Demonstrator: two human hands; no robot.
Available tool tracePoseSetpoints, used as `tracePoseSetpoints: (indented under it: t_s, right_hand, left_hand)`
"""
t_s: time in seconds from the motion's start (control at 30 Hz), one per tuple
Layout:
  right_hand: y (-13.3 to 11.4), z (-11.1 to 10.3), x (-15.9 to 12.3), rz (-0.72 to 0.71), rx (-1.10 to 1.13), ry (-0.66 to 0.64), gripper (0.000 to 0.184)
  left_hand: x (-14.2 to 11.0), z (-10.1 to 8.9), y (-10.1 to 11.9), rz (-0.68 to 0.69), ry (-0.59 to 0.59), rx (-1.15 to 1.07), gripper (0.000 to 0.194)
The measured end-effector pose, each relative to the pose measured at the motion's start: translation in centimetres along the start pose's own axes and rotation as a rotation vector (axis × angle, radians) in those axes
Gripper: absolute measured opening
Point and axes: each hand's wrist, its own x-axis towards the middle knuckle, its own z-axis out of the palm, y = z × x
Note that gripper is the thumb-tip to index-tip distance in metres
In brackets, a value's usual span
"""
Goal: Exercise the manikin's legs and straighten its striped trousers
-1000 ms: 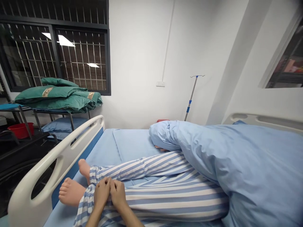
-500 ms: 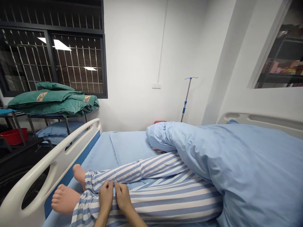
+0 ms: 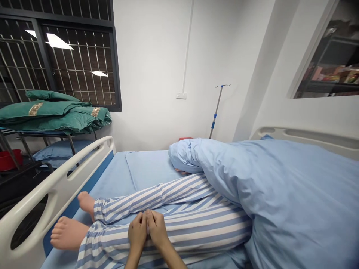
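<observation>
A person lies on a hospital bed [image 3: 146, 168] in blue-and-white striped trousers [image 3: 185, 224], bare feet [image 3: 67, 231] toward the white footboard [image 3: 56, 183]. A light blue quilt [image 3: 275, 186] covers the upper body. My left hand [image 3: 137, 233] and my right hand [image 3: 158, 231] rest side by side on the nearer striped leg, fingers curled and pressing into the cloth at about the calf. The fingertips of both hands touch each other.
Green folded quilts [image 3: 56, 116] lie on a metal rack by the barred window at the left, with a blue pillow [image 3: 56, 153] below. An IV pole [image 3: 215, 110] stands at the far wall. A red basin [image 3: 7, 158] sits at the far left.
Both hands have moved along the striped leg away from the ankle, staying together. The view has shifted a little to the right.
</observation>
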Motion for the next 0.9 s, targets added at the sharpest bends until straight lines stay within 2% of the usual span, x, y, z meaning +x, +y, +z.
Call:
tracePoseSetpoints:
  t_s: [0.1,0.17,0.27,0.37,0.43,0.53,0.63,0.7,0.8,0.9]
  right_hand:
    - [0.5,-1.5,0.1,0.014,-0.018,-0.006,0.048]
    - [0.7,-2.6,0.1,0.032,-0.033,0.009,0.049]
    - [0.9,-4.2,0.0,0.017,-0.187,0.087,0.048]
    - [1.4,-5.5,-0.3,-0.02,-0.353,0.08,0.046]
    - [1.7,-6.4,-0.4,-0.029,-0.35,0.054,0.045]
    - [2.2,-7.8,-0.3,-0.01,-0.288,0.115,0.046]
    - [2.4,-9.5,-0.2,0.033,-0.226,0.141,0.048]
    - [2.3,-10.8,-0.1,0.065,-0.159,0.133,0.049]
    - [2.3,-13.1,0.0,0.058,-0.148,0.185,0.047]
    - [3.2,-15.1,-0.5,-0.032,-0.381,0.223,0.045]
  left_hand:
    - [-0.5,1.4,1.0,-0.012,0.022,-0.08,0.038]
    - [-0.6,2.2,1.6,-0.018,-0.007,-0.113,0.039]
    - [-0.6,3.1,2.4,-0.036,-0.029,-0.058,0.039]
    - [-0.5,3.8,2.8,-0.04,-0.037,-0.078,0.039]
    - [-0.4,4.2,2.9,-0.015,-0.08,-0.03,0.037]
    - [-0.2,5.0,3.5,-0.015,-0.115,0.08,0.035]
    - [-0.5,6.5,4.6,0.012,-0.118,0.013,0.037]
    - [-1.1,7.7,5.3,0.067,-0.169,-0.005,0.036]
    - [-2.4,9.6,5.6,0.121,-0.228,0.198,0.032]
    - [-3.1,10.5,5.1,0.149,-0.223,0.397,0.028]
